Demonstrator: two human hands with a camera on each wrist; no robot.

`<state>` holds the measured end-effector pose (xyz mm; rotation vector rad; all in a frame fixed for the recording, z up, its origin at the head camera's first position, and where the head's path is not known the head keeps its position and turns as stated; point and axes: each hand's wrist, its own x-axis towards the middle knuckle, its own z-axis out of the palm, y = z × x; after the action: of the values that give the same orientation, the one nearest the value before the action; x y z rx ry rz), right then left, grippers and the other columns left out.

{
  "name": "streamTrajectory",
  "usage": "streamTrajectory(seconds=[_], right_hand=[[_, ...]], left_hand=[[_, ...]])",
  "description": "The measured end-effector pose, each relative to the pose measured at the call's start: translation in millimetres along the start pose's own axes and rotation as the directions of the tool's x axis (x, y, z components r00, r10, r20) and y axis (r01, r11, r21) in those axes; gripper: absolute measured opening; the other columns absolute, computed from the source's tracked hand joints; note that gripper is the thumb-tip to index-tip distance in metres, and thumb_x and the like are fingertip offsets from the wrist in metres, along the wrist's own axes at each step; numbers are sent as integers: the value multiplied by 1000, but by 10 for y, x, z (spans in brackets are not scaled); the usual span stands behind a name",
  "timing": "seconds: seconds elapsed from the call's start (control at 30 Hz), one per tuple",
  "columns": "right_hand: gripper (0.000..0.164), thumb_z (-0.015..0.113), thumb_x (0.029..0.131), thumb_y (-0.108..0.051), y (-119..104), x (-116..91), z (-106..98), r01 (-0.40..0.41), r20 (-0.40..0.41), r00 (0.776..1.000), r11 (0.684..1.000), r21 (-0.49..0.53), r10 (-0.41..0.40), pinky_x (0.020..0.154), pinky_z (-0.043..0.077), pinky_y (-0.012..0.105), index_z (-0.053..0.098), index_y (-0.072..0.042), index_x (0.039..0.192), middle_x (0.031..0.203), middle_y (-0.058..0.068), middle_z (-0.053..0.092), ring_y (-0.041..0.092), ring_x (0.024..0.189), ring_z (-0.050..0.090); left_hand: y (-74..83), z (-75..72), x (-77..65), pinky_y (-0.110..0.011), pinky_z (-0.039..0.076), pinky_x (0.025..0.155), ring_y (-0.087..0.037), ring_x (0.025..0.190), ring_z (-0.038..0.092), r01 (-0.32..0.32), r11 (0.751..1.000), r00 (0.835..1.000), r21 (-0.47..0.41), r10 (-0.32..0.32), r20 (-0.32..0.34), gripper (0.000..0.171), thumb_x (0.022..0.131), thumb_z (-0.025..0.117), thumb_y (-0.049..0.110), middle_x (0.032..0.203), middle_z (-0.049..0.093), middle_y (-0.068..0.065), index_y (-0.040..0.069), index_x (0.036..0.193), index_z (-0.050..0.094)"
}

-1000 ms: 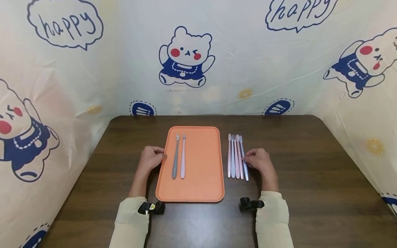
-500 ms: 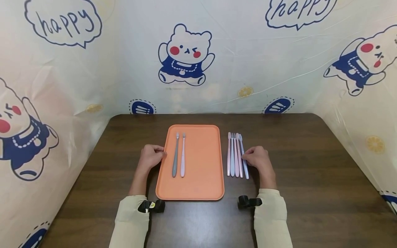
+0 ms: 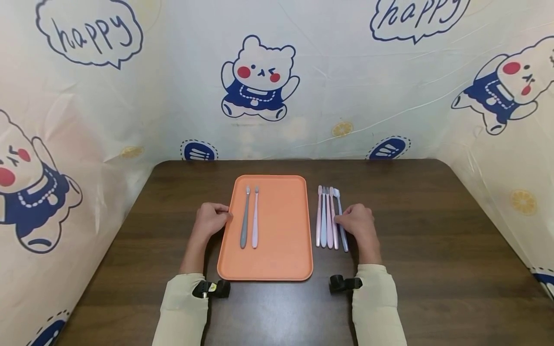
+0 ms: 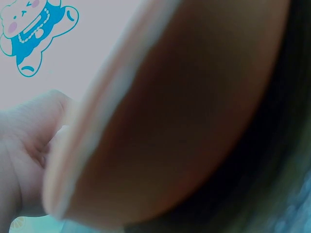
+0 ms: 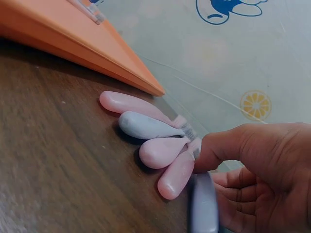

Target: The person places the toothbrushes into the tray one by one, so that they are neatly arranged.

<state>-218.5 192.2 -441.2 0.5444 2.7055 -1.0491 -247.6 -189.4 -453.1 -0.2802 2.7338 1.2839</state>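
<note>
4 pink/lt-blue brushes (image 3: 329, 228) lie btwn orange tray (image 3: 283, 230) & blue brush (image 3: 344, 239) pinched by R hand (image 3: 358, 224), L hand (image 3: 210, 221) gripping tray's L rim, all twd far edge of dk wood surface (image 3: 424, 250), bear-print sheet (image 3: 337, 86) behind.

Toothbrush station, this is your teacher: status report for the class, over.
Left grip on orange tray, left edge. Right grip pinching rightmost blue toothbrush. Two toothbrushes on tray. Possibly in the way: row of four toothbrushes between blue one and tray.

Blurred left wrist view, glare-lit tabletop (image 3: 274, 312)
</note>
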Motion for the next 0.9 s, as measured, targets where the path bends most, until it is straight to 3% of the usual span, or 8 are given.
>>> streamTrajectory(seconds=[0.13, 0.37, 0.53, 0.9], right_hand=[[26, 69, 91, -28, 12, 4, -3, 6, -12, 1000, 1000, 4, -6, 60, 44, 28, 68, -3, 84, 80, 10, 63, 22, 74, 60], [29, 67, 91, -28, 81, 18, -33, 57, 1, 998, 997, 47, -57, 64, 48, 27, 72, 0, 99, 94, 15, 69, 23, 80, 63], [32, 66, 92, -28, 103, 19, -82, 48, 20, 999, 996, 80, -50, 67, 50, 28, 72, 1, 106, 99, 17, 69, 24, 84, 63], [33, 66, 94, -22, 42, 24, -102, 78, 38, 996, 987, 141, -84, 70, 55, 26, 71, 4, 113, 97, 16, 72, 16, 79, 66]], left_hand=[[-3, -3, -9, -30, 54, 73, -28, 93, 68, 7, 1000, 1000, -2, -7, 4, 33, 90, 64, 14, 112, 73, -23, -3, 116, 73], [-6, -9, -8, -31, 55, 74, -28, 93, 68, 9, 1000, 1000, -5, -9, 4, 33, 89, 64, 14, 112, 73, -23, -3, 116, 73], [-10, -8, 1, -32, 55, 74, -28, 92, 69, -1, 1000, 1000, 0, 1, 0, 33, 88, 64, 14, 111, 73, -23, -3, 115, 73], [-22, -7, 12, -30, 54, 74, -27, 92, 68, 5, 1000, 1000, -5, -5, -1, 32, 88, 65, 14, 110, 73, -22, -3, 114, 74]])
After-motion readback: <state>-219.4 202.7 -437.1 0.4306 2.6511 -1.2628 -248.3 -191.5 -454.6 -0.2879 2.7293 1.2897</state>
